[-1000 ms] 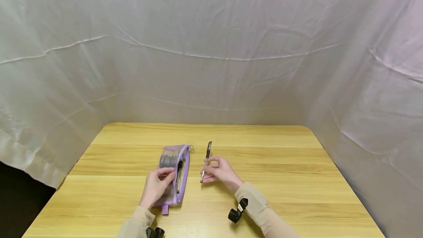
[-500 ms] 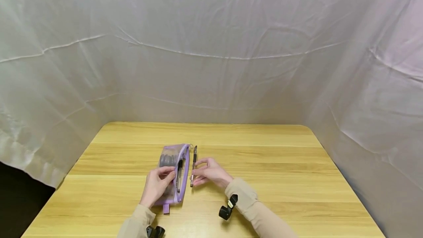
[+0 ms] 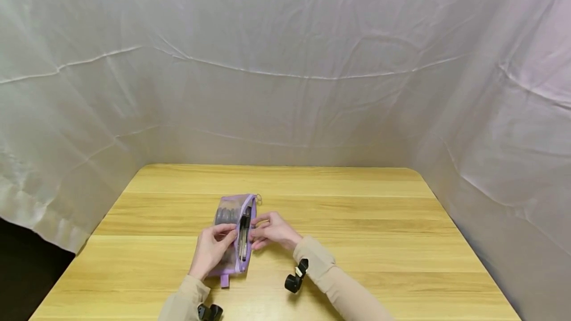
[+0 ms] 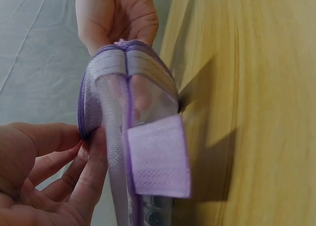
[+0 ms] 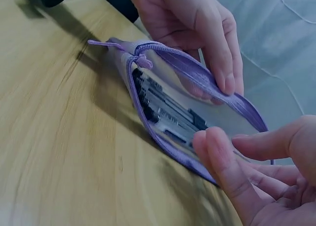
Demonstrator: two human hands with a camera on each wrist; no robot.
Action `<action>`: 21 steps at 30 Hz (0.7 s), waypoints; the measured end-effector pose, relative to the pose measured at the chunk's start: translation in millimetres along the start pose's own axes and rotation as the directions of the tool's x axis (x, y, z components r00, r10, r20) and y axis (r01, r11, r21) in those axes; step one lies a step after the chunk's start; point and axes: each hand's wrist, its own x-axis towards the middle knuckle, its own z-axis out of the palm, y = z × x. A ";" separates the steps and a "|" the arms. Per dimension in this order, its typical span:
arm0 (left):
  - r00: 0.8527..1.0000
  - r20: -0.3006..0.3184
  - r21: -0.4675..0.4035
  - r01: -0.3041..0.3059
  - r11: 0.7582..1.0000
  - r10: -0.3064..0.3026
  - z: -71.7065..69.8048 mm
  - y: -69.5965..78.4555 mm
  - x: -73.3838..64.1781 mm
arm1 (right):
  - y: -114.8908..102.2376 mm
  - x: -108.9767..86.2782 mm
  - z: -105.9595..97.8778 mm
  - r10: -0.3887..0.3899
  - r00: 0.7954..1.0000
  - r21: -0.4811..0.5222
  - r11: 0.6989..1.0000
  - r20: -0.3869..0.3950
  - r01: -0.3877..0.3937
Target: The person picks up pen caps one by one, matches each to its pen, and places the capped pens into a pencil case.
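A see-through pencil pouch (image 3: 229, 202) with purple edging stands unzipped on the table, its mouth to the right. My left hand (image 3: 211, 251) pinches the left edge of the mouth between thumb and fingers and holds it apart. Inside lie pens (image 3: 243, 234) side by side, black grips toward the far end; the right wrist view shows these pens (image 5: 170, 112) through the gap. Over the right rim, my right hand (image 3: 273, 232) has its fingertips (image 5: 217, 144) at the opening, thumb and fingers apart with nothing visible between them. Dark round shapes (image 3: 226, 216) show through the pouch wall.
A wooden table (image 3: 379, 241) lies under the pouch. Pale cloth (image 3: 285, 88) hangs behind and at both sides. Each wrist carries a black camera, such as the right camera (image 3: 294, 279). A purple tab (image 4: 159, 157) sticks out at the pouch's near end.
My right hand has moved left to the pouch with a pen, which now lies inside beside the other pen. The right fingers have come off it; the left hand has kept its place.
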 end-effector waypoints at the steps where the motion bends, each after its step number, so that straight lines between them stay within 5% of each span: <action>1: 1.000 0.000 -0.001 0.000 1.000 0.000 -0.2 0.1 -0.2 | 0.6 0.0 -1.3 -0.003 1.000 -0.012 1.000 -0.001 0.003; 14: 1.000 0.000 0.005 -0.012 1.000 0.012 2.9 -0.5 -0.7 | 4.5 -16.9 -17.9 -0.059 0.998 -0.041 0.997 -0.020 0.058; 21: 0.999 0.032 -0.070 0.005 0.998 -0.003 4.2 -3.0 -1.3 | 14.8 -40.2 -46.5 -0.177 0.979 -0.171 0.973 -0.101 0.158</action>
